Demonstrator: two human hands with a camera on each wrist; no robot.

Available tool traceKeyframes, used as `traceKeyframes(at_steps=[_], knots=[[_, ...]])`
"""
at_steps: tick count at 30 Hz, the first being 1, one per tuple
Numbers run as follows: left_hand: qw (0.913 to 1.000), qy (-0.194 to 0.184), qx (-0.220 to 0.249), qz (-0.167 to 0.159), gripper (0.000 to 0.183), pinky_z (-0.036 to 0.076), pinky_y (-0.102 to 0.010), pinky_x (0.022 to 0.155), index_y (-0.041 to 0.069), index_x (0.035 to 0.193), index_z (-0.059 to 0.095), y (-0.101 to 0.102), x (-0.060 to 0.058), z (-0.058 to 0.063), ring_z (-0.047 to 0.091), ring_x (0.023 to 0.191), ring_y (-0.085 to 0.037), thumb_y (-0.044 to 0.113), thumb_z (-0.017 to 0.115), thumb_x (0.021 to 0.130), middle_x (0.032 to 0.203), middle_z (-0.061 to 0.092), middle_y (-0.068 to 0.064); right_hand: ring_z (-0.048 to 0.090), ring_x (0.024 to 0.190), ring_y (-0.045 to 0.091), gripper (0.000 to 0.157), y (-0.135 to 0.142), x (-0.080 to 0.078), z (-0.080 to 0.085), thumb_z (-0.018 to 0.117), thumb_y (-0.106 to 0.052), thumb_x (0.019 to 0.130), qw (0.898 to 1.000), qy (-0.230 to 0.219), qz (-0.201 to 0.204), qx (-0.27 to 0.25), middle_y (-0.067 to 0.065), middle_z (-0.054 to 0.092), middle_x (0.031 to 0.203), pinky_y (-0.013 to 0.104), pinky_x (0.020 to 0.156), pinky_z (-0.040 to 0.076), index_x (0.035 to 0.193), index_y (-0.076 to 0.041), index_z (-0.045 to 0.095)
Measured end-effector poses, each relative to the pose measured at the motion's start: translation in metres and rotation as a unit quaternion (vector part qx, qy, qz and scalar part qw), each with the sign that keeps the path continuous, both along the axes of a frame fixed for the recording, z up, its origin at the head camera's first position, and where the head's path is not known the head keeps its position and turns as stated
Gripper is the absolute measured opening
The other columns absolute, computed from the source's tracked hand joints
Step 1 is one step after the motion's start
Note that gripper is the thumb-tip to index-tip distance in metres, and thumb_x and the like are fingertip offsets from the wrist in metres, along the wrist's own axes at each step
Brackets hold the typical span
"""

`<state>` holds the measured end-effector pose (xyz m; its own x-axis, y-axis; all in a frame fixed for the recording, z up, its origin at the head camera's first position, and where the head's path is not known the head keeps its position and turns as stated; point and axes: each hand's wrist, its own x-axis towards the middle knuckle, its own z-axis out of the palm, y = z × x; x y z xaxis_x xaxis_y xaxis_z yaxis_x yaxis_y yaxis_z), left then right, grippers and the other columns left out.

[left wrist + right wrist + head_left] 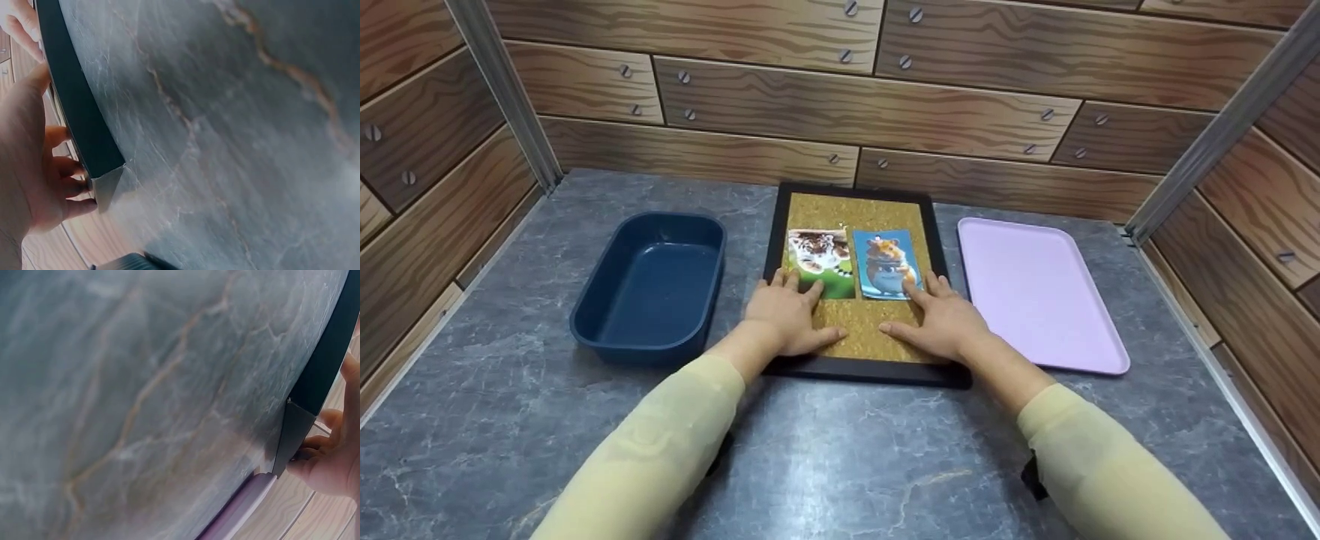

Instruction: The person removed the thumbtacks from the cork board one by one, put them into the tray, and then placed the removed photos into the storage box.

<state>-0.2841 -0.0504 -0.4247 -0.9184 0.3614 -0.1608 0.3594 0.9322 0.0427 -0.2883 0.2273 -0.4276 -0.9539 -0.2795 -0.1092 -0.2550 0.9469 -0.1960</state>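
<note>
Black-framed cork board (pixel 864 330) lies mid-worktop (pixel 840 450), tiger card (pixel 829 259) and hamster card (pixel 881 262) on it. Left hand (pixel 786 315) and right hand (pixel 945 319) rest there, fingers spread apart, hiding each card's lower outer corner. Navy bin (pixel 660 292) left, gap between; lilac tray (pixel 1035 292) close right. Wrist views crop both. Worktop extends nearside.

Head: high over the near side of the bench (pixel 840 465), facing forward and down to its back edge; farthest off. Left wrist: low, close, rolled sideways, facing near left corner of the black frame (pixel 84 112). Right wrist: same, near right corner. Both share its near edge.
</note>
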Motion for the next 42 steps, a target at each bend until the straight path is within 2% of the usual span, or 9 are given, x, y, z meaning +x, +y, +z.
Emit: traceKeyframes(at_steps=[15,26,42], knots=[[0.9995,0.019,-0.023,-0.013,0.102,0.030,-0.067,0.121,0.016,0.169,0.030,0.002,0.010,0.000,0.027,0.154,-0.053,0.087,0.033,0.096,0.168,0.028,-0.029,0.023,0.155,0.052,0.103,0.002,0.008,-0.002,0.049,-0.084,0.094,1.000,0.009,0.011,0.016,0.032,0.022,0.169,0.067,0.118,0.035,0.167,-0.013,0.034],[0.9998,0.013,-0.008,-0.011,0.103,0.033,-0.066,0.119,0.013,0.168,0.032,0.003,0.019,-0.001,0.028,0.153,-0.054,0.086,0.036,0.096,0.166,0.030,-0.032,0.021,0.157,0.050,0.102,0.003,0.016,-0.001,0.052,-0.082,0.094,1.000,0.010,0.011,0.014,0.031,0.023,0.170,0.066,0.119,0.034,0.168,-0.013,0.034],[0.9994,0.021,-0.021,-0.018,0.104,0.036,-0.066,0.117,0.012,0.168,0.033,0.003,0.032,-0.001,0.030,0.152,-0.055,0.087,0.035,0.096,0.165,0.031,-0.032,0.022,0.156,0.050,0.102,0.002,0.029,-0.001,0.052,-0.082,0.094,1.000,0.008,0.006,0.020,0.030,0.022,0.170,0.066,0.118,0.036,0.168,-0.015,0.033]])
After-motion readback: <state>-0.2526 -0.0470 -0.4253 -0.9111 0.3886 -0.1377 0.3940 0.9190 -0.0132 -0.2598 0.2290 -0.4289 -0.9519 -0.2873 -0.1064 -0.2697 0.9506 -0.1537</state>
